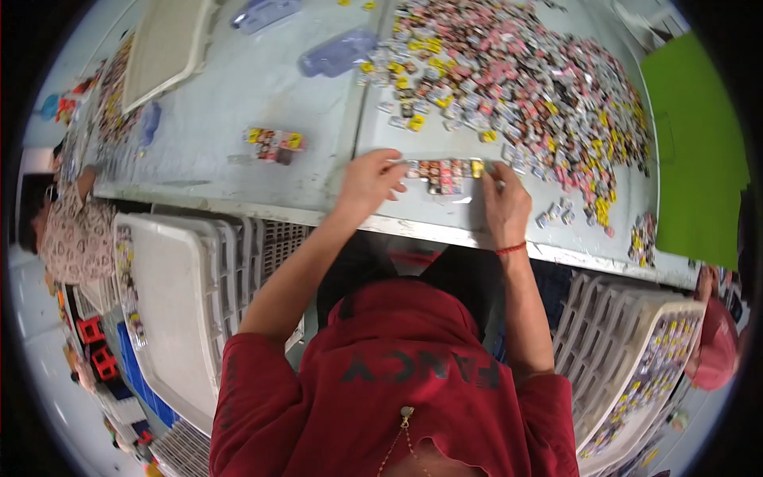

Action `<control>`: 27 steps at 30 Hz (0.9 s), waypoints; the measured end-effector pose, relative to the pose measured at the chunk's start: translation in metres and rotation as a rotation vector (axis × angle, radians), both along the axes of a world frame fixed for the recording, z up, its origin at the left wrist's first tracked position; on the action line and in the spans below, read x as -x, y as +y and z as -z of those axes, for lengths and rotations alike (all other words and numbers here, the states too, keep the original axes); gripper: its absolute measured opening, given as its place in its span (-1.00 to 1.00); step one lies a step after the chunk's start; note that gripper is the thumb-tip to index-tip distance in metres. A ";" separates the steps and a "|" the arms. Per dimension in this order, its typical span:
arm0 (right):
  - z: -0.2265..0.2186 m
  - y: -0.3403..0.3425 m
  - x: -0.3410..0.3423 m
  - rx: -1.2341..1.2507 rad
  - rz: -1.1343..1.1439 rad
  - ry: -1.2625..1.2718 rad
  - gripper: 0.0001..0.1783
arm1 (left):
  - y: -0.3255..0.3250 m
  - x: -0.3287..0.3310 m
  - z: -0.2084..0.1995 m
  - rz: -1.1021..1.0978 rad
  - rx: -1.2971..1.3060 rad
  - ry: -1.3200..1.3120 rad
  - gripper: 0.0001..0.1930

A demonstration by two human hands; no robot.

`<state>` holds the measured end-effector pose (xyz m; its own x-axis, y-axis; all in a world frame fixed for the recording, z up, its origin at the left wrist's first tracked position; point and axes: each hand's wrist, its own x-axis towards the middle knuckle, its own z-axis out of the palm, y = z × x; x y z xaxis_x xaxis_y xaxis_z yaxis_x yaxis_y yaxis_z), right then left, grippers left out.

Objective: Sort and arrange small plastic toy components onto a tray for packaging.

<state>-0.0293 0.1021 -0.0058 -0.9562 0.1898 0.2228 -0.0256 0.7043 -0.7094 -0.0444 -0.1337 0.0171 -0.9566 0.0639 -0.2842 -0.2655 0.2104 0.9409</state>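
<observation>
Near the table's front edge lies a clear plastic tray (465, 191) with rows of small cube-like pieces (435, 169) in it, coloured brown, pink, white and yellow. My left hand (372, 184) is at its left end, fingers curled in against the edge. At the right end, my right hand (509, 205) has its thumb and fingers closed on the tray's edge. The exact contact under the fingertips is too small to make out. To the left on the table sits another grouped set of such pieces (275, 145).
A wide heap of loose pieces (524, 87) covers the table's far right. Translucent bluish trays (339, 52) lie farther back. Stacked white crates (171, 294) stand left below the table edge, more crates (604, 350) right. A green board (691, 151) borders the right. Other people work at both sides.
</observation>
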 end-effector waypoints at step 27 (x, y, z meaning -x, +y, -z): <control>-0.038 -0.222 0.069 0.760 -0.406 -0.546 -0.68 | -0.216 0.045 0.002 -0.529 0.381 0.409 -0.72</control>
<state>-0.0984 -0.1195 0.0327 -0.9149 -0.2617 -0.3072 0.2987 0.0726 -0.9516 -0.0897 -0.3498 0.0151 -0.8661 -0.4630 0.1881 -0.0678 0.4818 0.8737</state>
